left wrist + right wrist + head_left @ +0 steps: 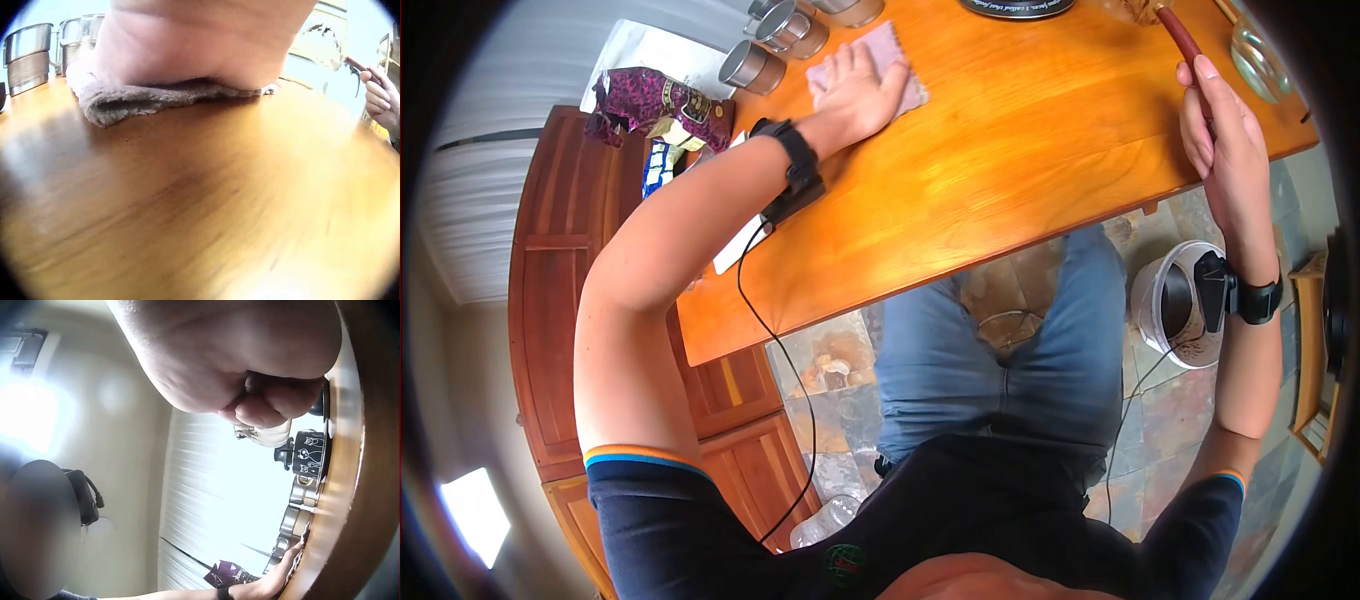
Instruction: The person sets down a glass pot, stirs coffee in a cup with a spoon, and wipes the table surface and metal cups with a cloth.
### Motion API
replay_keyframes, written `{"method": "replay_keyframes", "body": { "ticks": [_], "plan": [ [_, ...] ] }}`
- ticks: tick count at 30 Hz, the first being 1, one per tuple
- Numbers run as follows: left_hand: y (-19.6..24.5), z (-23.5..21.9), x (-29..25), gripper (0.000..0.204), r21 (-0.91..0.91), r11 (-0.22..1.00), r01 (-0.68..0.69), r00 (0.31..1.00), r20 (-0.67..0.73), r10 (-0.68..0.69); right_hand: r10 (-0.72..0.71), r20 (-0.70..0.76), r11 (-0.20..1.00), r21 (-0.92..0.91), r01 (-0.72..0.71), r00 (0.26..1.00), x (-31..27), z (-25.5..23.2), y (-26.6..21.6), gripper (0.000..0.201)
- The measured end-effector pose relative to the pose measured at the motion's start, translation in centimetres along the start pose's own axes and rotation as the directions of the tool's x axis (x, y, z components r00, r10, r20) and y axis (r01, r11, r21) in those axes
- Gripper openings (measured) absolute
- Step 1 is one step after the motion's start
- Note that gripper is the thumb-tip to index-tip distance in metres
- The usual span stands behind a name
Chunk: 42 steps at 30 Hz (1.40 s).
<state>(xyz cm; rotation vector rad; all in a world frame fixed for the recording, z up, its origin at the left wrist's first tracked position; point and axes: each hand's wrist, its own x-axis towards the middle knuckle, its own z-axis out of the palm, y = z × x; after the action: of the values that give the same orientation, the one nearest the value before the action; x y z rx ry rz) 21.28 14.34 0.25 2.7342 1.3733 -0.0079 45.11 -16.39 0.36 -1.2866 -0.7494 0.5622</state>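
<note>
My left hand (850,95) lies flat with its fingers spread on a folded pinkish-grey cloth (886,42), pressing it against the wooden table (1000,140). Under the heel of that hand, the fuzzy cloth edge (119,106) shows in the left wrist view. At the right end of the table, my right hand (1235,150) grips a reddish-brown handle (1178,35) with a gold-coloured end. The handle's far end overlaps a see-through rounded shape (322,44) in the left wrist view. In the right wrist view, the curled fingers (259,412) hide what they hold.
Metal mugs (752,68) stand left of the cloth, near a purple patterned bag (650,105). A round black tray (1018,8) holds a black cat-patterned canister (308,453). Glassware (1258,60) stands at the right edge. A white bucket (1148,300) sits on the floor below.
</note>
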Motion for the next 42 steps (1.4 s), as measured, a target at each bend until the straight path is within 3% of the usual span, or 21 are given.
{"method": "replay_keyframes", "body": {
  "ticks": [6, 10, 13, 18, 20, 24, 27, 28, 33, 42],
  "plan": [
    [5.6, 0.7, 0.6, 0.094, -0.035, 0.979, -0.201, 0.980, -0.010, 0.200, 0.034, -0.003, 0.999, 0.032, -0.034, 0.999, 0.7, 0.2, 1.6, 0.039],
    [8.3, 1.6, -0.9, 0.088, 0.061, 0.932, -0.357, 0.930, -0.075, 0.361, 0.052, -0.004, 0.998, 0.035, -0.052, 0.999, 0.9, -0.1, 1.9, 0.040],
    [9.0, 1.4, -3.5, 0.093, -0.020, 0.883, -0.468, 0.882, -0.063, 0.467, 0.016, -0.016, 1.000, 0.013, -0.016, 1.000, 0.6, 0.1, 1.6, 0.037],
    [8.5, 0.3, -9.1, 0.088, 0.030, 0.845, -0.534, 0.845, -0.014, 0.534, 0.003, -0.033, 1.000, -0.018, -0.004, 0.999, 0.0, -0.1, 1.3, 0.039],
    [7.3, 0.0, -9.6, 0.088, -0.037, 0.826, -0.562, 0.827, 0.007, 0.563, 0.002, -0.029, 1.000, -0.029, -0.003, 1.000, 0.1, 0.0, 1.5, 0.039],
    [4.6, -0.4, -7.7, 0.090, 0.004, 0.877, -0.480, 0.877, 0.040, 0.479, -0.007, -0.026, 0.997, -0.081, 0.005, 1.000, 0.1, 0.0, 1.6, 0.039],
    [1.8, -0.3, -5.3, 0.092, 0.017, 0.946, -0.324, 0.946, 0.013, 0.324, -0.010, -0.019, 0.997, -0.072, 0.009, 1.000, 0.0, 0.1, 1.6, 0.039],
    [0.7, -0.3, -4.4, 0.092, 0.016, 0.945, -0.326, 0.946, 0.011, 0.325, -0.013, -0.014, 0.998, -0.063, 0.013, 1.000, 0.0, 0.1, 1.7, 0.039],
    [-4.0, -0.7, -0.6, 0.102, -0.001, 0.998, -0.070, 0.997, 0.018, 0.070, -0.017, -0.019, 0.999, -0.046, 0.016, 1.000, 0.0, 0.1, 1.7, 0.038],
    [-5.5, -0.7, -0.7, 0.107, -0.004, 1.000, -0.022, 1.000, 0.021, 0.022, -0.002, -0.034, 0.996, -0.086, -0.001, 0.999, 0.1, -0.8, 2.4, 0.041]
  ]
}}
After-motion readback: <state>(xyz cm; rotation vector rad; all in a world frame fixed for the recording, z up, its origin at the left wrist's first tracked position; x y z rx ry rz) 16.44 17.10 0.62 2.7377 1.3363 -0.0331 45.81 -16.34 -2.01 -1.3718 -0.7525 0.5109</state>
